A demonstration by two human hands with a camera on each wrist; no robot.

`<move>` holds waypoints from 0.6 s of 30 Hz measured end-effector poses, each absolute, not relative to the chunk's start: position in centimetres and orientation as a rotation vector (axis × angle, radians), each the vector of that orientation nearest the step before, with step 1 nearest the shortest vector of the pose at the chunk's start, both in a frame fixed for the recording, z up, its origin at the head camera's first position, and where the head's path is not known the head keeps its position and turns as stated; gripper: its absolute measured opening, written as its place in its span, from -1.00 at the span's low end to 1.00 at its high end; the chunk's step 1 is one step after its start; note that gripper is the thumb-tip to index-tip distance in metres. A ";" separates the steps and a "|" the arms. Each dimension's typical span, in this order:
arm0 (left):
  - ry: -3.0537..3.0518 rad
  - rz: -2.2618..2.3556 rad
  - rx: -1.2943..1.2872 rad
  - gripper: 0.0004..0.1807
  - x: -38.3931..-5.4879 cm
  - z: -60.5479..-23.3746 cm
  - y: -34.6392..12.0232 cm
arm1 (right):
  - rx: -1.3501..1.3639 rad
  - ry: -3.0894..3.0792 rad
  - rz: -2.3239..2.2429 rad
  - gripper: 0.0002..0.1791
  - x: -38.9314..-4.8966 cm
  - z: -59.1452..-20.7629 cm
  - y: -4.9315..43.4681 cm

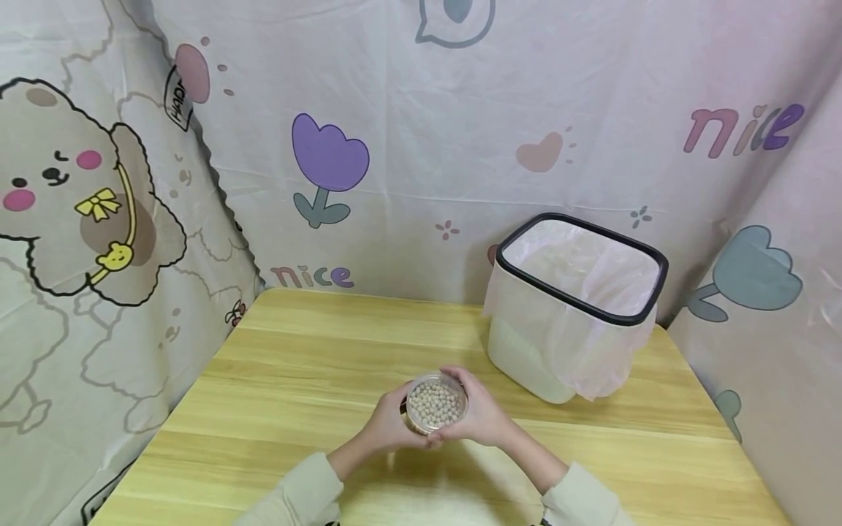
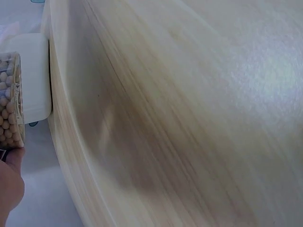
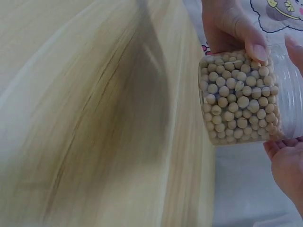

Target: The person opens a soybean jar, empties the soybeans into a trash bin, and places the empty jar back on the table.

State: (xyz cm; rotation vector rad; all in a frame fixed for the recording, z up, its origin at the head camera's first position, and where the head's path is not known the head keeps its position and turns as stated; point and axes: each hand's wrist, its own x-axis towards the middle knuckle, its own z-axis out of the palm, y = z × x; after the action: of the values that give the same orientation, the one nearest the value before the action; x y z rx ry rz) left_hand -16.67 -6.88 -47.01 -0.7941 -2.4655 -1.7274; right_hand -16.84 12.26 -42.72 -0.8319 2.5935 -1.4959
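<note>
Gripping a jar (image 1: 436, 403), hands (image 1: 483, 418) hover near a lined bin (image 1: 533, 343); cloth (image 1: 421, 139) hangs behind.

There are two hands (image 1: 389, 425) (image 1: 485, 418), one jar (image 3: 289, 101), dozens of pellets (image 3: 239, 102), one bin (image 1: 526, 351) and one table (image 1: 309, 351).

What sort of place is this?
Probably an indoor nook screened off for tabletop work: there's a wood-grain table, cartoon-print sheets hanging behind and beside it, and a lined bin standing on top.

The left forearm (image 1: 354, 453) and right forearm (image 1: 536, 459) slanted forward and inward. The left hand (image 1: 389, 424) and right hand (image 1: 483, 415) faced each other, close together, both curled in a grip.
</note>
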 end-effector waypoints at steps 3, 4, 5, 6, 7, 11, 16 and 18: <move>-2.476 -1.744 -0.787 -0.07 -16.7 -47.0 -6.9 | -0.813 2.547 -1.557 -0.04 -16.8 -42.9 12.4; -2.477 -1.741 -0.790 -0.07 -16.7 -47.0 -6.9 | -0.807 2.525 -1.577 -0.05 -16.8 -42.9 12.5; -2.477 -1.739 -0.792 -0.07 -16.7 -47.0 -6.9 | -0.811 2.508 -1.591 -0.06 -16.9 -42.8 12.5; -2.479 -1.742 -0.793 -0.07 -16.7 -47.0 -6.9 | -0.820 2.500 -1.594 -0.07 -16.9 -42.8 12.6; -2.479 -1.746 -0.795 -0.07 -16.7 -46.9 -6.9 | -0.841 2.505 -1.587 -0.07 -17.0 -42.8 12.7; -2.464 -1.758 -0.813 -0.05 -16.7 -46.8 -7.0 | -0.928 2.509 -1.554 -0.06 -17.2 -42.7 12.9; -2.463 -1.749 -0.848 -0.04 -16.8 -47.0 -7.2 | -0.928 2.478 -1.527 -0.07 -17.4 -42.5 13.3; -2.473 -1.749 -0.846 -0.03 -16.8 -47.0 -7.2 | -0.908 2.449 -1.532 -0.08 -17.5 -42.4 13.4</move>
State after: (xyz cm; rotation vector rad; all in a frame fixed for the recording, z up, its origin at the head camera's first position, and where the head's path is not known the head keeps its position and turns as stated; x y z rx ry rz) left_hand -16.76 -7.25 -47.04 -0.8465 -2.4732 -1.7493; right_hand -17.50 13.40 -42.39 -0.9080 2.4491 -1.5324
